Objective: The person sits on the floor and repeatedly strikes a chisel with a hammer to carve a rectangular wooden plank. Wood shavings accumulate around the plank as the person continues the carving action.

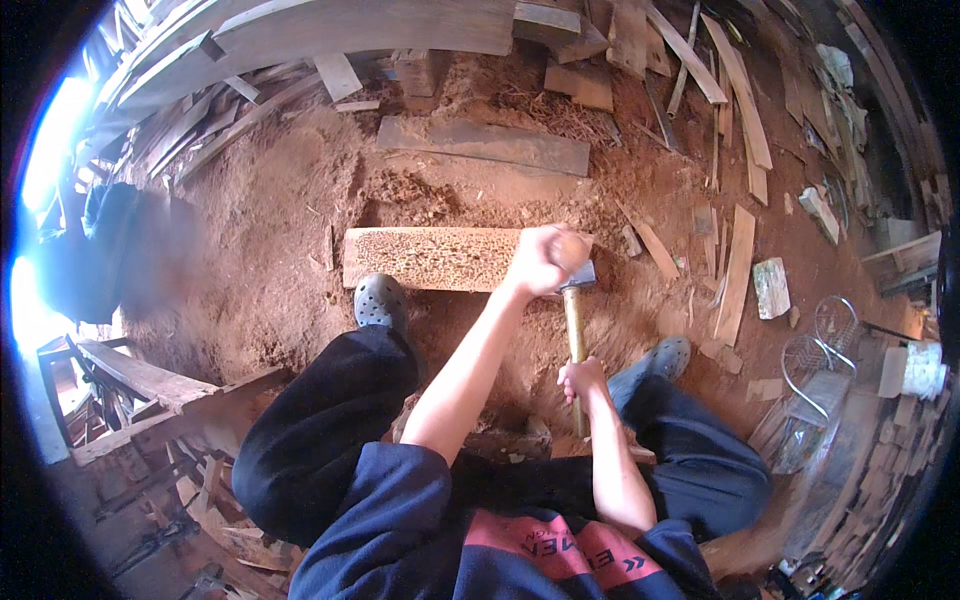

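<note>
A wooden plank (425, 258) densely pitted with holes lies crosswise on the dirt before me. My left hand (542, 258) is closed on a rounded, light wooden object (572, 250) at the plank's right end, blurred and partly hidden by the fingers. Just beneath it is a grey metal tool head (582, 275) on a long pale handle (574, 325). My right hand (582, 380) grips that handle lower down, between my knees. My left clog (378, 300) is beside the plank's left end; my right clog (660, 360) is at the lower right.
Loose boards (483, 140) and stacked timber (320, 30) lie beyond the plank. Offcuts (738, 270) and a pale block (770, 288) are scattered right. A wire-backed chair (820, 380) stands at far right, a wooden frame (150, 375) at lower left, a blurred dark shape (120, 250) at left.
</note>
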Motion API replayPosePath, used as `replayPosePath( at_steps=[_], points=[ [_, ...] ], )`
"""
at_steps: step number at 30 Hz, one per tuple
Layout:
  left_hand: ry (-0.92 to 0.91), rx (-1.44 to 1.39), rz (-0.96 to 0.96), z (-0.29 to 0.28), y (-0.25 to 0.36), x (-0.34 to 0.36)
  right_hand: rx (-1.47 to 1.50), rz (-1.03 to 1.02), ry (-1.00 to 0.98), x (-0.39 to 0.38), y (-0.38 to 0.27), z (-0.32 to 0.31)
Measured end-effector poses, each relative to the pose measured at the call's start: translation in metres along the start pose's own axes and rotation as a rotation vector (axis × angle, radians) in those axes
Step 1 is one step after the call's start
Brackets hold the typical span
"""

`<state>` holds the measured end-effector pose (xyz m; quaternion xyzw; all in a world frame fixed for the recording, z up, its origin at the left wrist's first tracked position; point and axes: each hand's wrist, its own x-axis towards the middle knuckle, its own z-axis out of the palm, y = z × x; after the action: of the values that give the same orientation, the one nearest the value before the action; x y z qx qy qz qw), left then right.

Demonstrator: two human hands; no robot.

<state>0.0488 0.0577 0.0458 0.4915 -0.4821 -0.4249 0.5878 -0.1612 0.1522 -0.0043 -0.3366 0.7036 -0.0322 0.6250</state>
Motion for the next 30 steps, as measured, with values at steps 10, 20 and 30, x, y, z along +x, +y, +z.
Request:
replayPosePath(
  at_steps=[10, 20, 30],
  points=[
    [0.439, -0.283, -0.138, -0.062, -0.044, -0.022, -0.091, -0.011, 0.045, -0.007, -0.008, -0.005],
    [0.333, -0.183, -0.15, -0.048, -0.06, -0.036, 0.016, -0.032, -0.024, -0.011, -0.008, -0.007],
    [0.328, -0.19, -0.205, -0.051, -0.057, -0.046, 0.014, 0.04, -0.007, -0.008, -0.008, -0.001]
  ],
)
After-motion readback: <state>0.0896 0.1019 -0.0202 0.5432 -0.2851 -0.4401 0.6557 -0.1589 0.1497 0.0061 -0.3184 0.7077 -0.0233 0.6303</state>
